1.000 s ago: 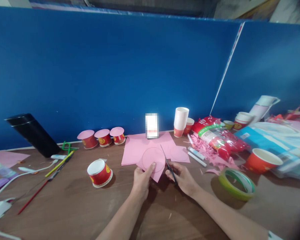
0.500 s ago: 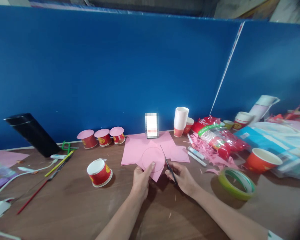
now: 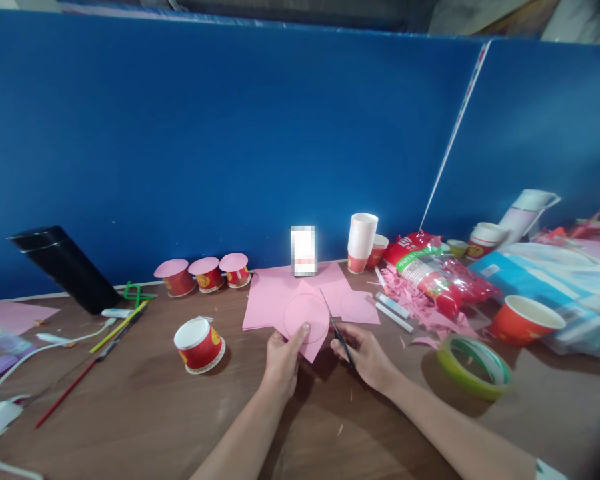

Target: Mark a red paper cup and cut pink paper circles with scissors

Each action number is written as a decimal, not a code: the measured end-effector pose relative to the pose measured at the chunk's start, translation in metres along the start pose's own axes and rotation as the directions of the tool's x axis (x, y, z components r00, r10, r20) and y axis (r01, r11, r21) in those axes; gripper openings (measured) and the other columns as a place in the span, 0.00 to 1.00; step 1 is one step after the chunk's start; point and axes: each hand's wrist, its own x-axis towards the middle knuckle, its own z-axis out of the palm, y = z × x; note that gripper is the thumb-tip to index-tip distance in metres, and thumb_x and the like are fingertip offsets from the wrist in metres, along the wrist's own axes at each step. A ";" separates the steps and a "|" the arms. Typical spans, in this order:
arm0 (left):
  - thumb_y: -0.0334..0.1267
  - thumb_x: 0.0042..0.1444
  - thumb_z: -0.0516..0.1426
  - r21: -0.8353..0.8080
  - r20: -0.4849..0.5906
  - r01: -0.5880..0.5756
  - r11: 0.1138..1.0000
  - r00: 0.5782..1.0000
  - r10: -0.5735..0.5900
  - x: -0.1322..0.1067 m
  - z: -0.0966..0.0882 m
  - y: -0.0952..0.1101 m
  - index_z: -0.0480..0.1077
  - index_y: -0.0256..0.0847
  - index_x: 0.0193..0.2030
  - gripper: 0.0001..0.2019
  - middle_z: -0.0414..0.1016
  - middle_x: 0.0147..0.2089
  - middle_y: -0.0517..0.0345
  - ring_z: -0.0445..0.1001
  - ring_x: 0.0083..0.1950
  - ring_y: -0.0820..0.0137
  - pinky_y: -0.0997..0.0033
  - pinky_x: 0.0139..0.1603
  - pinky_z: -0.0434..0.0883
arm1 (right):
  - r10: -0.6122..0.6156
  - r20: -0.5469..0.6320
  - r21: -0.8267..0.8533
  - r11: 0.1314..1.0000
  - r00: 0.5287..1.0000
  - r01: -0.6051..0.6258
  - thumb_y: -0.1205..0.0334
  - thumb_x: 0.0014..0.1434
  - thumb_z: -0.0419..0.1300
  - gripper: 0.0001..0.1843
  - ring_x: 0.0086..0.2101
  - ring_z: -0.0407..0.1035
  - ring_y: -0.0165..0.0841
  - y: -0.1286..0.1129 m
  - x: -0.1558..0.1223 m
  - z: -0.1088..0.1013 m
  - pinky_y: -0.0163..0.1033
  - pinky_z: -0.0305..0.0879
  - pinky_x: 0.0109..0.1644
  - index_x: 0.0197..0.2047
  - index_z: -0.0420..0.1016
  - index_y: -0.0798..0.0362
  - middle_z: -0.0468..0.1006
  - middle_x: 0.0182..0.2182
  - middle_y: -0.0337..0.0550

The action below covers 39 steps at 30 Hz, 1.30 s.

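Pink paper [image 3: 303, 310] with a drawn circle lies pinched in the fingers of the left hand [image 3: 283, 367]; just right of them, the right hand [image 3: 365, 353] grips scissors [image 3: 344, 347]. Nothing has visibly shifted this past second, so cutting probably hasn't advanced.

The left hand [image 3: 283, 363], near six o'clock, is bare, and so is the left forearm [image 3: 245, 430] at seven o'clock, down to the picture's bottom edge. At five o'clock the right hand [image 3: 367, 357] is bare too, its slim wrist broadening into an uncovered right forearm [image 3: 440, 413]. Out at four o'clock, a sleeve edge [image 3: 549, 471] shows: pale, whitish cloth with a small green marking, its pattern too cropped to tell.
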 end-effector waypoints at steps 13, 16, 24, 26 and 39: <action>0.38 0.38 0.66 -0.018 -0.024 0.000 1.000 1.000 0.000 0.001 0.000 0.001 0.71 0.28 0.41 0.22 0.77 0.37 0.42 0.76 0.36 0.62 0.64 0.41 0.72 | 0.012 0.004 -0.033 0.999 1.000 -0.011 0.56 0.53 0.60 0.19 0.26 0.62 0.27 -0.005 0.000 0.000 0.30 0.60 0.28 0.47 0.71 0.56 0.70 0.24 0.38; 0.38 0.38 0.66 -0.020 -0.021 -0.002 1.000 1.000 0.001 0.002 0.000 0.001 0.71 0.29 0.40 0.22 0.77 0.37 0.42 0.76 0.35 0.63 0.65 0.40 0.72 | 0.009 -0.002 -0.042 0.999 1.000 -0.009 0.55 0.53 0.60 0.20 0.25 0.62 0.27 -0.005 0.000 0.000 0.30 0.59 0.27 0.47 0.71 0.57 0.70 0.24 0.38; 0.41 0.40 0.64 0.046 -0.006 -0.065 0.997 0.998 0.065 0.007 -0.006 -0.005 0.71 0.29 0.38 0.20 0.77 0.38 0.42 0.76 0.37 0.63 0.65 0.41 0.71 | 0.032 -0.017 -0.024 0.999 0.999 -0.032 0.54 0.51 0.61 0.20 0.25 0.62 0.28 -0.005 0.000 0.001 0.31 0.60 0.27 0.46 0.72 0.56 0.70 0.23 0.38; 0.41 0.41 0.64 0.059 0.009 -0.076 0.995 0.997 0.076 0.007 -0.007 -0.005 0.71 0.29 0.39 0.20 0.77 0.38 0.41 0.76 0.37 0.63 0.64 0.41 0.70 | 0.032 -0.016 -0.023 0.999 0.999 -0.032 0.54 0.51 0.61 0.20 0.25 0.63 0.29 -0.005 0.000 0.001 0.32 0.60 0.27 0.46 0.72 0.56 0.70 0.23 0.38; 0.40 0.41 0.64 0.043 0.047 -0.061 0.997 0.997 0.059 0.005 -0.005 -0.005 0.71 0.28 0.42 0.22 0.77 0.37 0.43 0.76 0.35 0.64 0.64 0.39 0.71 | 0.008 -0.006 0.024 1.000 1.000 -0.008 0.53 0.51 0.62 0.22 0.26 0.63 0.28 -0.003 0.002 0.000 0.33 0.61 0.30 0.47 0.71 0.57 0.69 0.23 0.37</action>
